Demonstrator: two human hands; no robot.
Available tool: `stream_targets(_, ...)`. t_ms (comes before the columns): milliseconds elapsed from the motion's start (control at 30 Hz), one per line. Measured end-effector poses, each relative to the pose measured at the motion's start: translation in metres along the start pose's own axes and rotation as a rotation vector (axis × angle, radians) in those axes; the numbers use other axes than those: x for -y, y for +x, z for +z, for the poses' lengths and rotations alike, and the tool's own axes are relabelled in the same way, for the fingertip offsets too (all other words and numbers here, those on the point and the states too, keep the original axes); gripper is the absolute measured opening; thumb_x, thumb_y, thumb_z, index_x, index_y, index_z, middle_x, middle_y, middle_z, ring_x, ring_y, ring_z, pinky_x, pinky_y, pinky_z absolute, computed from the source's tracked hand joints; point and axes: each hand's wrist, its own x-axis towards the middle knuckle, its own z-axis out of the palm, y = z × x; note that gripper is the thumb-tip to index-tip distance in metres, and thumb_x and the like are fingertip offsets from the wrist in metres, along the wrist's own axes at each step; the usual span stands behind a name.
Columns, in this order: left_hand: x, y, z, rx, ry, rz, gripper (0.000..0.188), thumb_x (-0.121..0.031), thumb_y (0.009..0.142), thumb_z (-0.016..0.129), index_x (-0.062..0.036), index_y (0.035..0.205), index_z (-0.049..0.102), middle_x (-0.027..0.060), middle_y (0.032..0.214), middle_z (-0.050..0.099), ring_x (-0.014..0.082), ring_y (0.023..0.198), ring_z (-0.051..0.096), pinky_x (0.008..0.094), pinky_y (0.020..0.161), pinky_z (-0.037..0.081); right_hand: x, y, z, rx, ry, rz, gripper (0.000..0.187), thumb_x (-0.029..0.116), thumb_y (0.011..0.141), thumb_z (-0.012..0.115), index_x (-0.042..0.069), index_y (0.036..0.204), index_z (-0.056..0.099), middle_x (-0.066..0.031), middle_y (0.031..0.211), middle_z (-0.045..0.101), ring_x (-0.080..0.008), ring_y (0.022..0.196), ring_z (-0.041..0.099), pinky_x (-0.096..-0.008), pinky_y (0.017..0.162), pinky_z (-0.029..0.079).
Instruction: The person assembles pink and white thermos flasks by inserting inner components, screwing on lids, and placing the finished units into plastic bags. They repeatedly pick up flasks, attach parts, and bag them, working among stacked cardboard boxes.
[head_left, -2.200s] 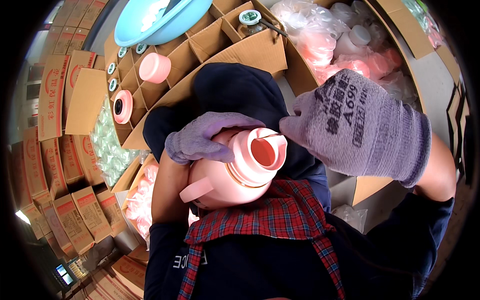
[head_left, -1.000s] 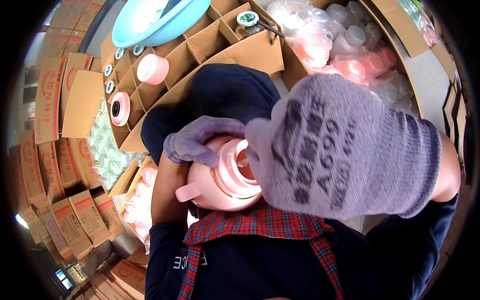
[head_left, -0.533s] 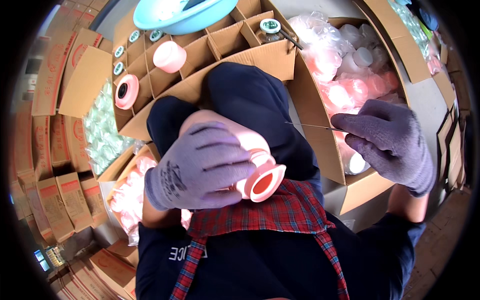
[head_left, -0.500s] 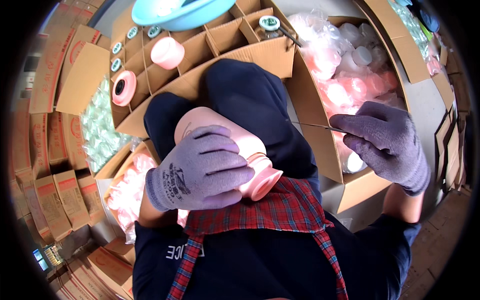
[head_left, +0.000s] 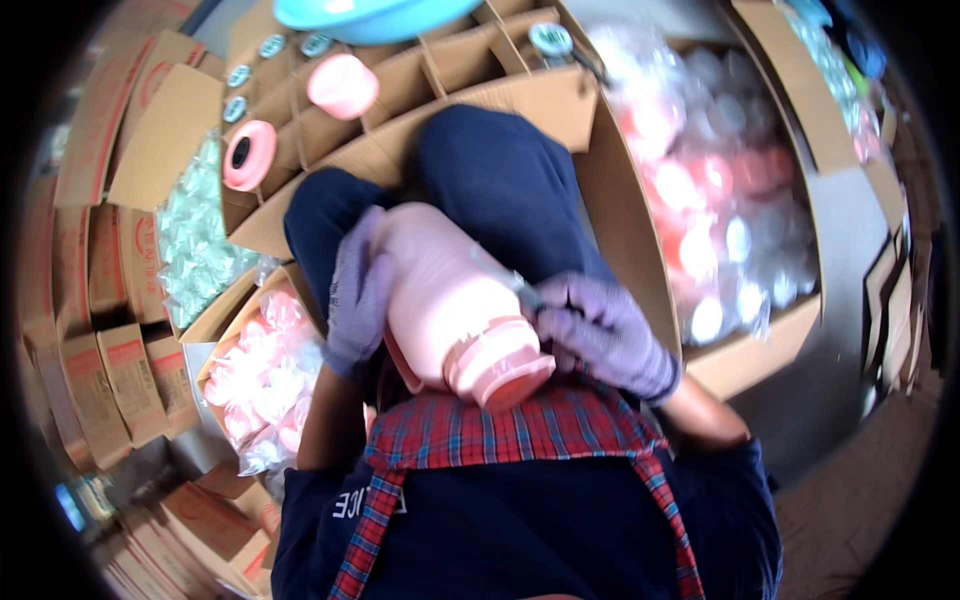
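A large pink thermos flask [head_left: 435,285] lies tilted across my lap, its pink neck and reddish mouth toward my apron. My left hand [head_left: 357,290], in a purple-grey glove, is closed around the flask's left side. On the other side, my right hand [head_left: 605,330], gloved alike, has its fingers pinched together beside the flask. A small dark, thin tool [head_left: 526,292] sticks out of those fingers against the flask wall. Motion blur hides its exact kind.
Ahead, a divided carton [head_left: 540,105] holds several lidded items, a pink cup [head_left: 342,86] and a pink lid piece [head_left: 250,155], under a blue basin [head_left: 375,15]. A carton of bagged parts [head_left: 750,350] stands right; bagged pink parts [head_left: 265,370] and green parts [head_left: 205,240] lie left.
My right hand has come in from the right carton to the flask with the thin tool. My left hand has shifted from the flask's top to its left side, and the flask has turned.
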Motion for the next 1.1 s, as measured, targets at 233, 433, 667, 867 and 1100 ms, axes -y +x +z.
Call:
stream_targets(233, -0.023, 0.081, -0.034, -0.270, -0.324, 0.025, 0.028, -0.017, 0.094, 0.066, 0.0006, 0.071, 0.068, 0.0034, 0.063, 0.063, 0.0100, 0.057, 0.055, 0.0284, 0.054, 0.042, 0.045, 0.042, -0.024, -0.221, -0.384, -0.329, 0.027, -0.003, 0.089, 0.054, -0.005, 0.114, 0.064, -0.0103, 0.096, 0.060, -0.0115, 0.063, 0.061, -0.0250, 0.060, 0.049)
stream_targets(433, -0.008, 0.100, -0.044, -0.002, -0.057, 0.278, 0.023, -0.013, 0.091, 0.066, -0.0002, 0.072, 0.068, 0.0127, 0.062, 0.060, 0.0234, 0.054, 0.059, 0.0332, 0.051, 0.042, 0.126, 0.181, -0.057, -0.466, -1.036, -0.745, 0.035, 0.000, 0.087, 0.059, 0.001, 0.122, 0.064, -0.0158, 0.090, 0.063, -0.0292, 0.078, 0.065, -0.0354, 0.069, 0.052)
stream_targets(667, 0.016, 0.093, -0.027, -0.169, -0.378, 0.258, 0.020, 0.000, 0.080, 0.057, 0.0052, 0.090, 0.074, 0.0144, 0.079, 0.065, 0.0219, 0.068, 0.062, 0.0315, 0.063, 0.050, 0.167, 0.283, -0.124, -0.927, -0.741, -0.661, 0.027, 0.006, 0.093, 0.058, 0.001, 0.119, 0.064, -0.0091, 0.081, 0.067, -0.0142, 0.060, 0.063, -0.0294, 0.059, 0.052)
stream_targets(867, 0.022, 0.110, -0.025, -0.082, -0.411, 0.388, 0.027, -0.009, 0.074, 0.063, 0.0037, 0.095, 0.075, 0.0134, 0.083, 0.066, 0.0268, 0.078, 0.062, 0.0364, 0.073, 0.051, 0.076, 0.265, -0.195, -0.857, -1.073, -0.299, 0.027, 0.006, 0.090, 0.058, 0.001, 0.114, 0.069, -0.0105, 0.080, 0.068, -0.0185, 0.071, 0.066, -0.0314, 0.069, 0.053)
stream_targets(1100, 0.023, 0.111, -0.028, -0.073, -0.432, 0.357, 0.028, -0.015, 0.078, 0.065, 0.0042, 0.096, 0.075, 0.0135, 0.083, 0.066, 0.0273, 0.079, 0.063, 0.0364, 0.073, 0.051, 0.115, 0.242, -0.208, -0.709, -1.459, -0.430, 0.026, 0.010, 0.086, 0.062, 0.004, 0.108, 0.072, -0.0176, 0.091, 0.071, -0.0272, 0.074, 0.069, -0.0360, 0.070, 0.054)
